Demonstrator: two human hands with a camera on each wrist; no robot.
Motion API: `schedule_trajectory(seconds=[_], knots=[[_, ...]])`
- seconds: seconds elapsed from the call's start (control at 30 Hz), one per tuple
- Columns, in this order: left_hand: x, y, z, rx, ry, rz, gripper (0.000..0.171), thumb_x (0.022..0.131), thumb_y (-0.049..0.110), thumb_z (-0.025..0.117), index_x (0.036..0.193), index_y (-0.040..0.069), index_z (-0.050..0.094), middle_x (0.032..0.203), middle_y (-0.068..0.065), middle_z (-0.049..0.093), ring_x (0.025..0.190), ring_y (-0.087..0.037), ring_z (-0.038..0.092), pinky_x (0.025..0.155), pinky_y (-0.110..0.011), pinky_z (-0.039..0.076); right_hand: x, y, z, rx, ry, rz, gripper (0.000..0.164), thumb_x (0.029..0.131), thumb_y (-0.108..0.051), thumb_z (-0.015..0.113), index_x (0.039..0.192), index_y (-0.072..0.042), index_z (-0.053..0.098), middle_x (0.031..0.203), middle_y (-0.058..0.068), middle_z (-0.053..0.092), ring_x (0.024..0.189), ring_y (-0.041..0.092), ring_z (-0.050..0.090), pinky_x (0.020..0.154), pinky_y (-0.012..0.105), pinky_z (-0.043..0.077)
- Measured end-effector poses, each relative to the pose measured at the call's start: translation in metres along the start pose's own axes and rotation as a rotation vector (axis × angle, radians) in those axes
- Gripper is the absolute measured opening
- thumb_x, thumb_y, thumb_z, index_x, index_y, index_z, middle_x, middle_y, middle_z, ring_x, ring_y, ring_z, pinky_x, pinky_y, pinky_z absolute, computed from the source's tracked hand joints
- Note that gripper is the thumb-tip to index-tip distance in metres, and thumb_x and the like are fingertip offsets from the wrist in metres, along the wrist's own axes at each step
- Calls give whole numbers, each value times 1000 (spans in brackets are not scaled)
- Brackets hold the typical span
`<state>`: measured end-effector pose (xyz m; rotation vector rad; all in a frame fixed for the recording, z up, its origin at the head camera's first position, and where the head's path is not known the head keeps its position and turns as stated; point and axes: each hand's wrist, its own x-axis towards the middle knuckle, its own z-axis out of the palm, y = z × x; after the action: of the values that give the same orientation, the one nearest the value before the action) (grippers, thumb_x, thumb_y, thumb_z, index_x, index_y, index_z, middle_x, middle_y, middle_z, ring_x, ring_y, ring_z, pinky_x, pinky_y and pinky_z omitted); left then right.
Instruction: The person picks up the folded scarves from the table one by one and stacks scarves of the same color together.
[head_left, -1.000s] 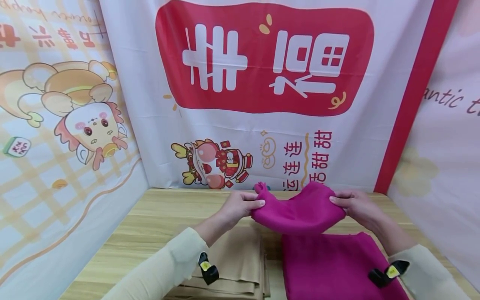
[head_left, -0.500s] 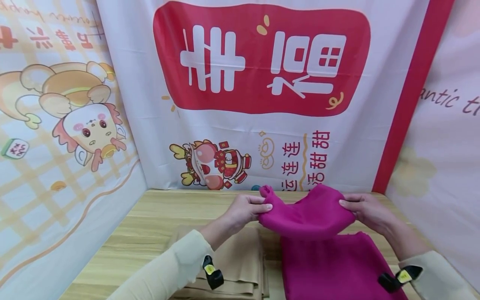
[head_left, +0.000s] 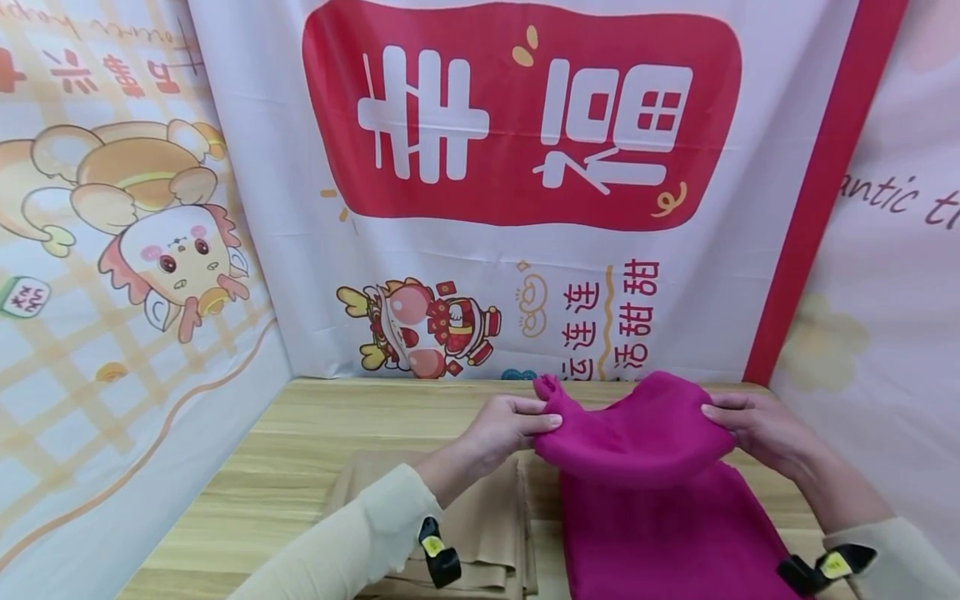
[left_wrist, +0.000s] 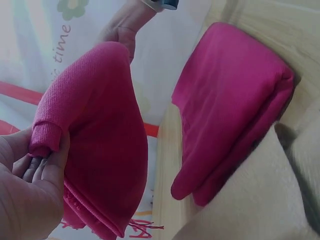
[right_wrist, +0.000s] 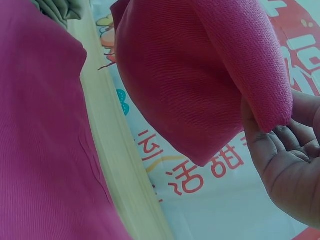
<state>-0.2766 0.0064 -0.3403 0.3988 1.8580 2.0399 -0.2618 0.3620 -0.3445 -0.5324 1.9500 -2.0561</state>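
Note:
A folded magenta knit cloth (head_left: 637,437) hangs between both hands above the table, sagging in the middle. My left hand (head_left: 513,429) pinches its left end between thumb and fingers; in the left wrist view that end (left_wrist: 47,137) is a thick rolled fold. On the opposite side my right hand (head_left: 761,429) grips the other end, its thumb lying on top. The right wrist view has the fingers (right_wrist: 287,137) tucked under the fold. Below lies a second folded magenta cloth (head_left: 660,542), partly overlapped by the held one.
To the left of the magenta cloth is a stack of folded tan cloths (head_left: 480,517), partly under the left forearm. Both rest on a wood-grain table (head_left: 315,425). Printed fabric hangings (head_left: 525,242) enclose the back and both sides.
Both hands have shifted to the right together with the held cloth, coming slightly lower over the second magenta cloth. Their hold on it looks the same.

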Motion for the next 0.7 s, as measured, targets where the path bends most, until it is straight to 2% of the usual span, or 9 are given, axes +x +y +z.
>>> schedule_trajectory(seconds=[0.17,0.43,0.7], knots=[[1,-1,7,-27,-5,6,28,76,16,70,99,2,66,94,-10,65,80,-21,63,70,-32,51,-6,-1,-6,-10,-43,1,34,94,0,34,107,-10,63,99,4,64,87,15,61,75,29,49],[1,-3,18,-68,18,1,24,74,12,71,95,1,67,90,-11,65,76,-19,63,68,-31,51,-19,-7,-11,24,49,44,31,94,-3,38,103,-15,66,98,1,64,86,16,61,74,29,50],[1,-8,28,-71,27,-6,23,73,13,71,93,2,68,90,-10,66,73,-16,63,65,-29,52,-28,-4,-15,67,22,24,33,94,0,35,102,-11,65,96,2,64,84,15,61,72,28,50]])
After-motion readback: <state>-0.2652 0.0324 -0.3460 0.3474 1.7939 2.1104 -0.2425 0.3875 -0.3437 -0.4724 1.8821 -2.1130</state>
